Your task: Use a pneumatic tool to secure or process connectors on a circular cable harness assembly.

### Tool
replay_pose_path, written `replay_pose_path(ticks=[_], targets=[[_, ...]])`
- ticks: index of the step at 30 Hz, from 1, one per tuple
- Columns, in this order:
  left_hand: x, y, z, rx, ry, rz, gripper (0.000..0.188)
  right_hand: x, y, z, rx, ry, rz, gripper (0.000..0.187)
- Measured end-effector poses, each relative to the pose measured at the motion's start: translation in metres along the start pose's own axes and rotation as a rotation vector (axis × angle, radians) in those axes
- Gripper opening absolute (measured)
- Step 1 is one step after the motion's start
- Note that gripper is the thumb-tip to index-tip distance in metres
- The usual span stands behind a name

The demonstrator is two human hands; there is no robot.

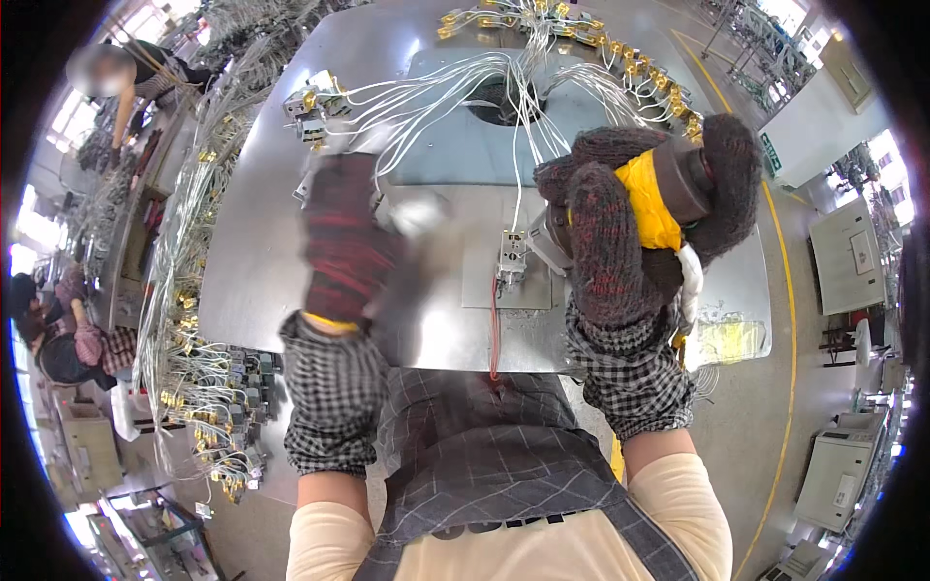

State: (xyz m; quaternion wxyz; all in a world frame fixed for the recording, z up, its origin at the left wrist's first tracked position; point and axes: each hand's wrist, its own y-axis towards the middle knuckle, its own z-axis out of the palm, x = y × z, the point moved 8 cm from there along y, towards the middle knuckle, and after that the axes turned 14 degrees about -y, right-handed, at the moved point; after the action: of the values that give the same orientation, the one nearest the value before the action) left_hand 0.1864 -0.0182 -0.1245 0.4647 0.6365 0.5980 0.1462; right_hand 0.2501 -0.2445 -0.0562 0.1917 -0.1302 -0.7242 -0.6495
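My right hand (620, 228), in a dark knitted glove, is closed around a dark, round-bodied hand tool with a yellow wrap (647, 198). A white-covered cord (691, 276) hangs from it, and its grey metal end points left, beside a small metal connector block (511, 254). That block lies on a metal plate, with a white wire running away from it and a red wire (494, 334) toward me. My left hand (351, 237), gloved in dark red and black, is over the left of the table near white-wired metal blocks (315, 105); motion smears its fingers.
White wires (436, 82) fan out from a dark round hole (506, 102) in the metal table (252, 242). Several brass-coloured connectors (639, 68) line the far right. Bundled wires (208, 194) hang at left, where two people work. Cabinets (848, 257) stand at right beyond a yellow floor line.
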Motion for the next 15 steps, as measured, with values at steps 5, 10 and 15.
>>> replay_pose_path(ticks=[5, 10, 15], targets=[[0.036, -0.034, -0.007, 0.383, 0.210, -0.373, 0.047, -0.011, -0.001, -0.005, -0.096, 0.076, 0.064, 0.075], [-0.011, -0.035, -0.015, 0.374, -0.006, -0.287, 0.049, -0.011, -0.003, -0.005, -0.089, 0.132, 0.136, 0.076], [-0.083, -0.027, 0.032, 0.549, 0.335, 0.368, 0.031, -0.010, -0.004, -0.005, -0.095, 0.148, 0.179, 0.077]])
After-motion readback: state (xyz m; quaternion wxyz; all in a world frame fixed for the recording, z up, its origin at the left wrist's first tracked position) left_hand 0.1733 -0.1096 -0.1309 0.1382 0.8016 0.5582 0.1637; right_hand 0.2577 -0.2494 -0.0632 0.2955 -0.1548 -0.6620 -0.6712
